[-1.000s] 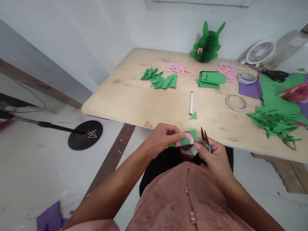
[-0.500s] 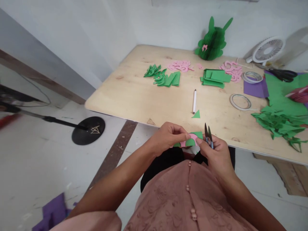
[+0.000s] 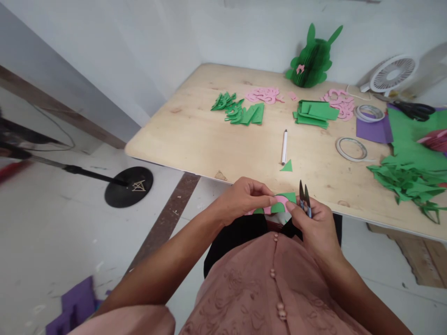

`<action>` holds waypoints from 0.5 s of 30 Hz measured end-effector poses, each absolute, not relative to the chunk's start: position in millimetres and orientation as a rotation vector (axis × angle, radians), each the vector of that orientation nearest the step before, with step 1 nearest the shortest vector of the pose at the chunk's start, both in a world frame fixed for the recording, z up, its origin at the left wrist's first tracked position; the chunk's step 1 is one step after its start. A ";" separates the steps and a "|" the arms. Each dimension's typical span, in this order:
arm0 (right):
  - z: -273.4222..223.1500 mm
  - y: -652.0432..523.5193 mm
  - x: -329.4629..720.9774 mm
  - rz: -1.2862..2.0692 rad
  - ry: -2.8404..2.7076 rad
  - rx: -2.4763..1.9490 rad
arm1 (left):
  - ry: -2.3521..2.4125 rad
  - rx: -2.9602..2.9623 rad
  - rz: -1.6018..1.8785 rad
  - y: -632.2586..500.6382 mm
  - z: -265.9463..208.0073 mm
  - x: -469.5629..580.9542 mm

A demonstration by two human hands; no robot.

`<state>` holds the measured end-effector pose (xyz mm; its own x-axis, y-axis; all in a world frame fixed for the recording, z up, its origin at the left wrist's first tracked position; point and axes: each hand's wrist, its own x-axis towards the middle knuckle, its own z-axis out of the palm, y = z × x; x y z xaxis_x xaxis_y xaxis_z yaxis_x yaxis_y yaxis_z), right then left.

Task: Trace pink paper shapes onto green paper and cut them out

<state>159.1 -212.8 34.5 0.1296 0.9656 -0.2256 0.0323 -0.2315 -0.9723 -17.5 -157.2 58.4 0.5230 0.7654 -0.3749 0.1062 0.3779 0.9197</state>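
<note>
My left hand (image 3: 244, 200) pinches a pink paper cutout (image 3: 281, 201) laid over a green paper piece (image 3: 289, 197), just off the table's front edge. With thumb and finger, my right hand (image 3: 316, 223) grips the right end of the same two layers. Small scissors (image 3: 304, 197) are also tucked in my right hand, blades upward and slightly apart. Beyond the hands, a small green triangle of paper (image 3: 287, 166) lies by a white pen (image 3: 284, 148). My fingers hide part of the layered paper.
On the table (image 3: 195, 135) are green cut pieces (image 3: 256, 114), pink cutouts (image 3: 263, 95), stacked green paper (image 3: 316, 114), tape rolls (image 3: 351, 150) and green scraps (image 3: 401, 179). At the back stand a green paper figure (image 3: 309, 63) and a white fan (image 3: 393, 74); black-handled scissors (image 3: 415, 110) lie right.
The view has shifted slightly, so the table's things appear a little further right. Both hands keep hold of the pink and green paper, and the scissors stay in my right hand.
</note>
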 end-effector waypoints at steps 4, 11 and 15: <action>33.6 -214.0 160.2 1.254 -1.044 -1.475 | 0.948 1.131 0.516 -156.7 58.5 -16.7; 34.1 -214.8 161.1 1.248 -1.039 -1.475 | 0.948 1.165 0.495 -156.1 58.2 -16.3; 33.1 -214.0 160.6 1.245 -1.039 -1.469 | 0.961 1.165 0.490 -156.2 58.1 -16.2</action>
